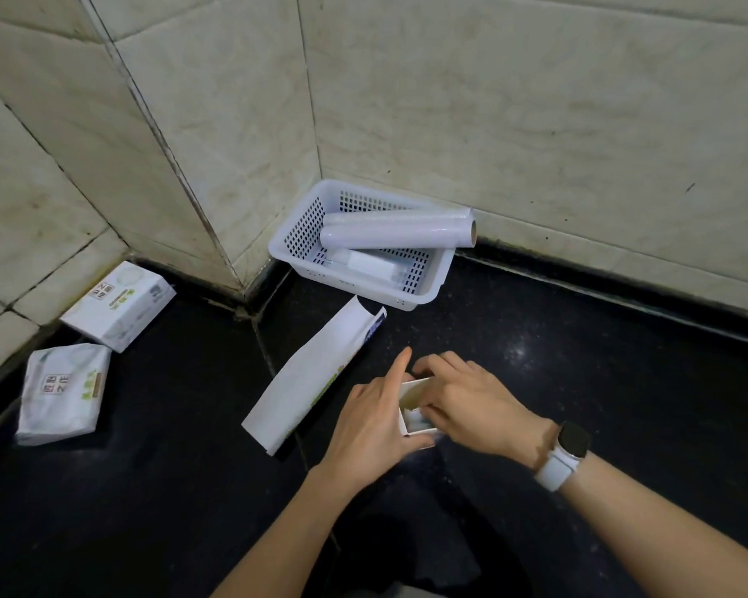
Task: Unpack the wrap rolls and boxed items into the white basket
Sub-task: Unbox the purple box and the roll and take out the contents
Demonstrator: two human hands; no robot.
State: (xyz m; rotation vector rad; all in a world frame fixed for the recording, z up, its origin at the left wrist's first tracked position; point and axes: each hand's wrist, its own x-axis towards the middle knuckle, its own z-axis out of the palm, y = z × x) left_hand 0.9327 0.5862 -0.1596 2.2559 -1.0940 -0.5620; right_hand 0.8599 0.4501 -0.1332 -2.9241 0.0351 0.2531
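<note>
A white perforated basket point(424, 291) stands in the corner on the black counter. A wrap roll point(396, 235) lies slanted across its rim, and a smaller white item point(366, 263) lies inside beneath it. My left hand point(374, 425) grips a small open white box point(415, 403) from the left, index finger raised. My right hand point(471, 401) has its fingers at the box's open top, touching what is inside. A long, open white carton point(312, 377) lies flat just left of my hands.
Two white packs with green print lie at the left: a box point(117, 306) against the tiled wall and a soft pack point(63, 392) nearer me. Tiled walls enclose the counter behind and to the left. A white watch point(564, 453) is on my right wrist.
</note>
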